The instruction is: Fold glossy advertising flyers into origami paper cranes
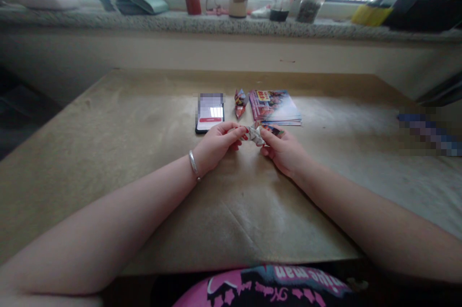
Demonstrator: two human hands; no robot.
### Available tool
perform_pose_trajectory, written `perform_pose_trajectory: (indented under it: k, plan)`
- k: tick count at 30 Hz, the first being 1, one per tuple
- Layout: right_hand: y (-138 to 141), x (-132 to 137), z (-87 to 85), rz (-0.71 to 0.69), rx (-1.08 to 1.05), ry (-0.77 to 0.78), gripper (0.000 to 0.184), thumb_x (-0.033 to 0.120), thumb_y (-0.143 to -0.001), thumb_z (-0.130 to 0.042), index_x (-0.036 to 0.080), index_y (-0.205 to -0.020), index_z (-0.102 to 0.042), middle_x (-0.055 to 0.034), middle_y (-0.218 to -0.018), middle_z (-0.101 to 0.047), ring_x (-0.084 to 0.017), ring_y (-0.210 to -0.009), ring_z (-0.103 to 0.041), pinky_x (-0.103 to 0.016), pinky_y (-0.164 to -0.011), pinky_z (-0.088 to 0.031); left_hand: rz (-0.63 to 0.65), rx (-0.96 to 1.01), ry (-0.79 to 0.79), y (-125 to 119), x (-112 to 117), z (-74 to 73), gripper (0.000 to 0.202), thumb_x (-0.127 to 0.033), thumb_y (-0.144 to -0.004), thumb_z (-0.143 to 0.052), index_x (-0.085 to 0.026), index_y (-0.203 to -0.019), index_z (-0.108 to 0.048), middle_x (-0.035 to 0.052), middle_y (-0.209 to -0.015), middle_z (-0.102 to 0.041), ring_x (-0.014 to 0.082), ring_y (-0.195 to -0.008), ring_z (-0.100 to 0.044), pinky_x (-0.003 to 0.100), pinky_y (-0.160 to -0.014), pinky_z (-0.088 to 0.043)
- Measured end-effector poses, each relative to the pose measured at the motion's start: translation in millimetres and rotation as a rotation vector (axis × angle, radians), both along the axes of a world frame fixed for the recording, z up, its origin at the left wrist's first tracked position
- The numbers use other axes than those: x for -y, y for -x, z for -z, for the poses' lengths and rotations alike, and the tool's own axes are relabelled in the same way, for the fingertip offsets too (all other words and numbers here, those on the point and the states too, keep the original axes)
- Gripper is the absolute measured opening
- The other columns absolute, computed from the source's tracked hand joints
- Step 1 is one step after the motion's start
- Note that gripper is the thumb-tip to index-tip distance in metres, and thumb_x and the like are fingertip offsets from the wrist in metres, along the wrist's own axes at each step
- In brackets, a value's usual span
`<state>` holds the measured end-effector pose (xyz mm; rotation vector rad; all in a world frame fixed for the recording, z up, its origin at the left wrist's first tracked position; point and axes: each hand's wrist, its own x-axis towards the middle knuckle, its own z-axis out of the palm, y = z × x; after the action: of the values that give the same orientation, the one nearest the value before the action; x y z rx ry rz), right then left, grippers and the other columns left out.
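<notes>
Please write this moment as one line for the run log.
left hand: pinching folded paper | right hand: pinching same paper | on table: phone, folded piece, printed sheets

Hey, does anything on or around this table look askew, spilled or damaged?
Nothing looks spilled. A slanting crease breaks the table cover near its front edge, and a thin reddish mark stands out on the pale wall. The folded paper between the left hand and right hand is partly hidden.
</notes>
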<state>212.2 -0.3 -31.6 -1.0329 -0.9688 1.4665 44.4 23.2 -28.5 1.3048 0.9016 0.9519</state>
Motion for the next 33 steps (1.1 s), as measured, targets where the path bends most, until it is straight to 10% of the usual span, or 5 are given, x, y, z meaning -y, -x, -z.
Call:
perform_pose_trajectory:
  k: [33]
  plan:
    - [-4.1, -1.9, -0.7, -0.219, -0.343, 0.202, 0.015, 0.031, -0.075, -0.073, 0.021, -0.08, -0.064, 0.0039, -0.072, -0.068, -0.007, -0.061, -0.06, -0.017, -0.053, -0.047, 0.13, 0.189, 0.137, 2.8, -7.7, 7.1, 0.039, -0.049, -0.064, -0.077, -0.013, -0.07, -0.063, -0.0024, -0.062, -0.056, 0.0054, -0.054, -0.047, 0.018, -0.053, -0.037]
